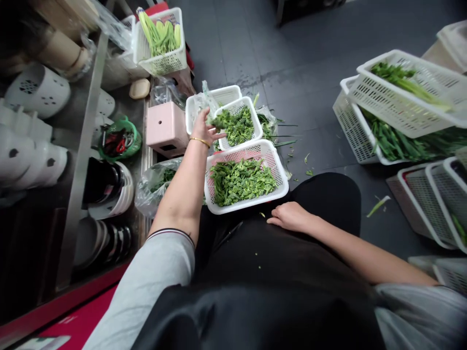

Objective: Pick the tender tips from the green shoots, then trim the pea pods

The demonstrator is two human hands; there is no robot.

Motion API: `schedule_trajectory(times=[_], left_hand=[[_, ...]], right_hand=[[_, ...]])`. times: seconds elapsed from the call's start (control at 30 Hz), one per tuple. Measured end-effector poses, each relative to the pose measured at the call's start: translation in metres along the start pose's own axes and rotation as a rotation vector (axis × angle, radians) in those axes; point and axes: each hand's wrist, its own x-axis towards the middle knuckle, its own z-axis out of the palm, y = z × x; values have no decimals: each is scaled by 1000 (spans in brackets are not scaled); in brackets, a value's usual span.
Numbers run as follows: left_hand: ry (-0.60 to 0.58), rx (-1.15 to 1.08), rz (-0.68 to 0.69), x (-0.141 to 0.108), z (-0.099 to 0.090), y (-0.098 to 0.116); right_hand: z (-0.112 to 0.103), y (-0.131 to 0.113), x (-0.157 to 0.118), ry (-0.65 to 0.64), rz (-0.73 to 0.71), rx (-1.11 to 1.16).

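Note:
My left hand (205,128), a gold bangle at its wrist, reaches out palm up with fingers spread at the left rim of a small white basket (258,127). Blurred leafy greens (223,119) lie just past its fingertips; I see no grip on them. That basket holds cut green vegetable pieces (241,127). Nearer to me, a larger white basket (248,197) is filled with chopped leafy stems (242,181). My right hand (290,216) rests closed on the black apron (292,257), near that basket's front right corner. Whatever its curled fingers hold, if anything, is hidden.
A pink stool (166,127) and a plastic bag of greens (155,187) stand left, beside a metal shelf (85,121) of crockery. White crates (404,131) with greens are at right. Scraps (378,206) lie on the dark tiled floor (310,78).

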Motion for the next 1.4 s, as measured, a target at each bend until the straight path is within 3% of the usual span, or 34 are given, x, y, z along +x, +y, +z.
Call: schedule_trajectory(times=[0.07, 0.13, 0.23, 0.3, 0.4, 0.53, 0.6, 0.7, 0.83, 0.93, 1.0, 1.07, 1.17, 1.23, 1.4], left_hand=[[62, 117, 49, 6, -2, 0], [45, 208, 163, -7, -16, -11], [-154, 279, 307, -55, -49, -45], [-249, 346, 289, -96, -71, -73], [-225, 314, 182, -143, -93, -113], [-161, 206, 58, -171, -103, -143], [-185, 193, 48, -175, -106, -146], [-231, 157, 39, -178, -109, -145], [-294, 52, -37, -175, -100, -146], [-338, 11, -61, -169, -81, -150], [-317, 22, -51, -163, -69, -153], [-275, 47, -28, -158, -64, -153], [-223, 80, 32, -153, -66, -149], [-197, 90, 64, -152, -71, -146], [-254, 176, 134, -158, -71, -142]], right_hand=[[-5, 7, -3, -81, 75, -25], [-15, 15, -7, -136, 74, -33], [-40, 24, -4, -67, 17, -31], [-59, 23, 10, 63, 33, -47], [-76, 12, 50, 192, 84, -74], [-66, -8, 108, 190, 143, -82], [-60, -7, 121, 194, 146, -79], [-62, 11, 118, 238, 153, 5], [-72, 35, 97, 325, 288, 646], [-71, 34, 92, 288, 313, 1020], [-66, 28, 95, 208, 295, 1058], [-64, 23, 99, 184, 281, 945], [-68, 22, 100, 306, 211, 649], [-75, 22, 95, 361, 181, 605], [-87, 6, 82, 290, 140, 1220]])
